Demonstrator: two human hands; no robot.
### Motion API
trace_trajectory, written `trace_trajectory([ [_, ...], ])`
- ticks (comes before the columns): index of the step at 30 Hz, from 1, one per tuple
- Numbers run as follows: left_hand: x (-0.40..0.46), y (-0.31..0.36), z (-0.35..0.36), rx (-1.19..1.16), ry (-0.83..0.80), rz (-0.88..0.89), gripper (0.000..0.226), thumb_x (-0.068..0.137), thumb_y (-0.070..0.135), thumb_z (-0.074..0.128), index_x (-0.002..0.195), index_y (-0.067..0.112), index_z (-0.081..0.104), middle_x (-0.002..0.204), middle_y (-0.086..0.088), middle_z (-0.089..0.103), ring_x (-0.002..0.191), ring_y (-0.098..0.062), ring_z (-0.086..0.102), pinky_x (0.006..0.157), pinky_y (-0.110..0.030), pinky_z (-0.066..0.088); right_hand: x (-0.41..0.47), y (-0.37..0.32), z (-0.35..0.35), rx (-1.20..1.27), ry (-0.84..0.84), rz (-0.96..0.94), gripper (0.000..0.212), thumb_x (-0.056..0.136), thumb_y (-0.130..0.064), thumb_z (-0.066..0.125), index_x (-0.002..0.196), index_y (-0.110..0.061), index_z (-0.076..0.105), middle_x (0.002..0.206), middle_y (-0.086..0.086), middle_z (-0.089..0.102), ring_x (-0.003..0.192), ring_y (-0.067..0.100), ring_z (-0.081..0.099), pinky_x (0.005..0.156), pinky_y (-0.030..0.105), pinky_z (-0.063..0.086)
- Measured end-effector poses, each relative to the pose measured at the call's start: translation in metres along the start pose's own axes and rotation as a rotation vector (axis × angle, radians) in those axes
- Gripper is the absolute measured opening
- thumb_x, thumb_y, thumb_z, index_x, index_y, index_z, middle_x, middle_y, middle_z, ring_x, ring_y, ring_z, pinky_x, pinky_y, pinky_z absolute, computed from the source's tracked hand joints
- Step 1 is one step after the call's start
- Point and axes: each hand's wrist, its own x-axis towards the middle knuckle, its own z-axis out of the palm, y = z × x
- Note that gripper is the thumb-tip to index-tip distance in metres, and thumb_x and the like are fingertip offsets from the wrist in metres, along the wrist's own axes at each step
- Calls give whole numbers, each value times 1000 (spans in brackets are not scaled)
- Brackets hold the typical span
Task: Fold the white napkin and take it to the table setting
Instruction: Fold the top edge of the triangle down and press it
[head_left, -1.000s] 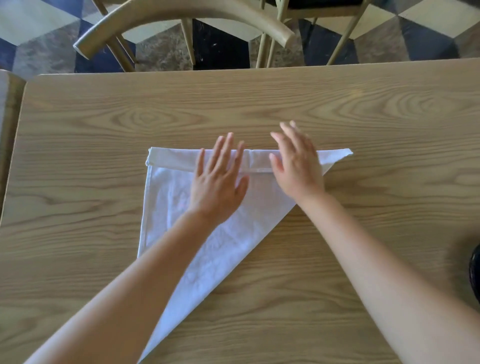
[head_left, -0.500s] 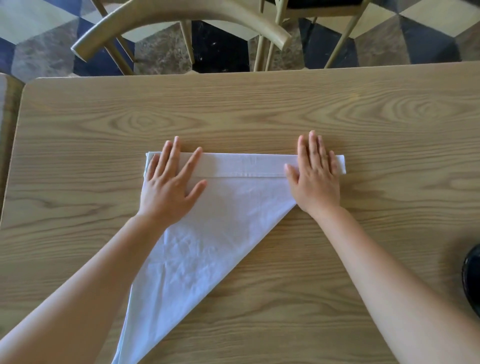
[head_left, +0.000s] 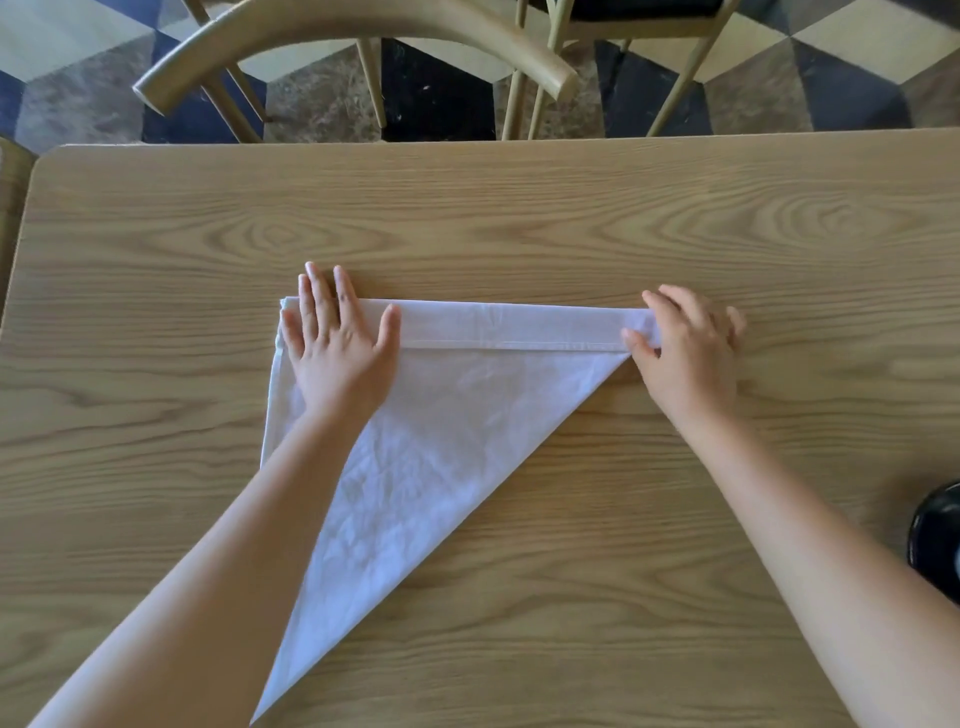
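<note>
The white napkin (head_left: 447, 431) lies flat on the wooden table (head_left: 519, 218) as a triangle, its point toward me and a narrow band folded over along its far edge. My left hand (head_left: 337, 348) rests flat on the band's left end, fingers spread. At the band's right end, my right hand (head_left: 685, 348) has thumb and fingers curled around the napkin's right corner, pinching it. My left forearm covers part of the napkin's left side.
A curved wooden chair back (head_left: 353, 31) stands beyond the table's far edge, with another chair (head_left: 623, 31) behind it on a patterned tile floor. A black round object (head_left: 937, 540) sits at the table's right edge, near my right forearm.
Both hands slid outward along the folded band, from its middle to its two ends. The right hand went from lying flat to pinching the right corner.
</note>
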Motion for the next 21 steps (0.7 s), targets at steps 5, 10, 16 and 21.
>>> trace_trajectory([
  [5,3,14,8,11,54,-65,82,90,58,31,149,12,-2,157,-10,-11,144,-18,-13,115,-43,-10,28,0,-27,83,-184,78,5,77,-19,63,81,-21,65,88,0,61,86,22,55,80,34,21],
  [10,-2,10,7,73,67,60,85,87,64,31,150,16,0,158,-10,-9,144,-18,-11,115,-42,-9,17,28,-35,383,-472,124,18,73,-21,70,60,-27,59,65,-11,61,71,15,54,80,39,40],
  [16,-15,17,14,153,35,311,83,86,62,35,150,18,4,158,-10,-4,145,-18,-6,117,-43,-4,-69,58,-36,413,-418,190,19,73,-26,73,60,-27,59,52,-11,58,57,10,50,78,45,42],
  [21,-36,35,26,193,8,468,83,85,61,39,149,19,8,158,-12,3,145,-21,0,116,-42,-2,-160,55,-47,438,-164,186,15,69,-37,60,62,-25,54,58,-20,49,59,18,49,72,54,46],
])
